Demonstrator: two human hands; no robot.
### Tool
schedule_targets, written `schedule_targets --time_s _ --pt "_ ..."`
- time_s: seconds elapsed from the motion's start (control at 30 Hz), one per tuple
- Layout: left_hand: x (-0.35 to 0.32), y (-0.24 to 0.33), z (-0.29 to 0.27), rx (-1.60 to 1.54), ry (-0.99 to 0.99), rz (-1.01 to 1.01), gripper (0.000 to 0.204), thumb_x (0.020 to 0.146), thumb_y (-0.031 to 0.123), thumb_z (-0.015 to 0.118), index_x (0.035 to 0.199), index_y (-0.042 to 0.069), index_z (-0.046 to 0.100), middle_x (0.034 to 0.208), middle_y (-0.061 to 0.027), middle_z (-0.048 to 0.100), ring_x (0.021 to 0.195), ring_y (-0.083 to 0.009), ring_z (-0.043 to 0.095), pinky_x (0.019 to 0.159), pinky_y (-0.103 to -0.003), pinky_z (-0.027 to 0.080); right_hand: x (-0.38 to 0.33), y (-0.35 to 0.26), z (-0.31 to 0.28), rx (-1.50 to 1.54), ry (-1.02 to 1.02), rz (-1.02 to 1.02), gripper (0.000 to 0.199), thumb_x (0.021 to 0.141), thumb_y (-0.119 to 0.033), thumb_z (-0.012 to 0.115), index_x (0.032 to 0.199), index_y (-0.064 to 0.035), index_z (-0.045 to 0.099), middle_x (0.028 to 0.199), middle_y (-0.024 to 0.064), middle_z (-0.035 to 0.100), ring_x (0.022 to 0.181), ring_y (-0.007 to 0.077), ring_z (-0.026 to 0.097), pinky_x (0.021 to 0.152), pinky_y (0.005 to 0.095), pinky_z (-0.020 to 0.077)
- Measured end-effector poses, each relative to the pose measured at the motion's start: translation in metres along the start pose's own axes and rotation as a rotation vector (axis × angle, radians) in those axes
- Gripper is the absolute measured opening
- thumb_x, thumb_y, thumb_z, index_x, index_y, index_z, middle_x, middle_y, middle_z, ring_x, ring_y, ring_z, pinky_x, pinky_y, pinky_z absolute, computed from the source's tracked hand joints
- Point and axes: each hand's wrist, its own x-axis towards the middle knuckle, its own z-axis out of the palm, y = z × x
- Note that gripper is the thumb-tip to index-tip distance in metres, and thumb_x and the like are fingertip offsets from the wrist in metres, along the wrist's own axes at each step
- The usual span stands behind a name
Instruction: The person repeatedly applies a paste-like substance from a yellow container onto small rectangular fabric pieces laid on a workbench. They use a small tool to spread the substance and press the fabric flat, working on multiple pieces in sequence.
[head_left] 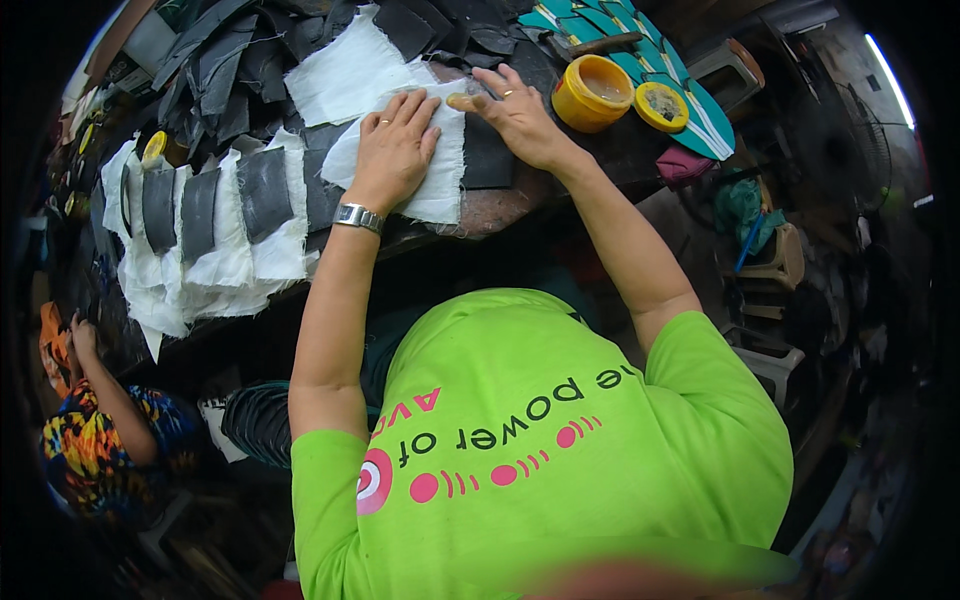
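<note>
My left hand point(392, 150) lies flat, fingers stretched out, on a frayed piece of white cloth point(437, 195) at the bench's near edge. My right hand point(522, 122) is just right of it with fingers spread, and a yellowish smear coats its thumb. Whether that thumb touches the cloth I cannot tell. Dark flat material point(488, 165) shows beside and under the cloth. A second white cloth point(340, 72) lies farther back. To the left, several curved black pieces point(264, 193) rest on a row of white cloth strips point(225, 265) draped over the edge.
An open yellow tub point(572, 105) stands right of my right hand, beside its residue-covered lid point(662, 107). Teal sheets point(708, 112) and a wooden-handled tool point(606, 44) lie behind. Black scraps point(235, 60) are heaped at the back left. Another person point(100, 440) sits at lower left; plastic stools point(785, 258) stand right.
</note>
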Motion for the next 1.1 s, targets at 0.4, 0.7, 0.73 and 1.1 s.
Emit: schedule_targets --time_s 0.4,0.7,0.73,1.1 --pt "-0.004 -0.008 0.007 -0.015 -0.017 -0.023 0.048 0.101 0.029 0.042 0.146 0.013 0.048 0.154 -0.0058 0.045 0.144 -0.0223 0.037 0.113 -0.044 0.027 0.015 0.004 0.021 -0.512 -0.188 0.068 0.062 0.099 -0.063 0.038 0.155 -0.0336 0.036 0.167 0.0097 0.013 0.154 0.0324 0.001 0.118 0.0648 -0.0006" --pt "0.0 -0.014 0.006 -0.023 -0.016 -0.014 0.046 0.101 0.028 0.042 0.144 0.015 0.05 0.153 -0.0045 0.046 0.142 -0.0221 0.04 0.112 -0.045 0.03 -0.017 0.004 0.0 -0.314 -0.322 -0.191 0.045 0.098 -0.062 0.041 0.141 -0.0505 0.051 0.167 0.003 0.015 0.154 0.0345 -0.002 0.118 0.0641 -0.0042" --pt "0.001 -0.015 0.006 -0.016 -0.011 -0.007 0.046 0.101 0.028 0.042 0.144 0.016 0.05 0.152 -0.0045 0.047 0.141 -0.022 0.04 0.111 -0.046 0.03 -0.024 0.0 0.0 -0.314 -0.32 -0.234 0.045 0.098 -0.061 0.042 0.14 -0.0508 0.051 0.167 0.003 0.015 0.154 0.0346 -0.002 0.118 0.0644 -0.0041" --pt "0.002 -0.011 0.01 0.039 -0.002 -0.028 0.047 0.101 0.032 0.042 0.146 0.017 0.049 0.153 -0.0019 0.046 0.142 -0.0199 0.038 0.11 -0.044 0.03 -0.081 -0.046 0.007 -0.407 -0.178 -0.463 0.053 0.091 -0.069 0.043 0.14 -0.0479 0.049 0.163 0.0037 0.025 0.154 0.0284 0.009 0.119 0.0656 -0.0021"
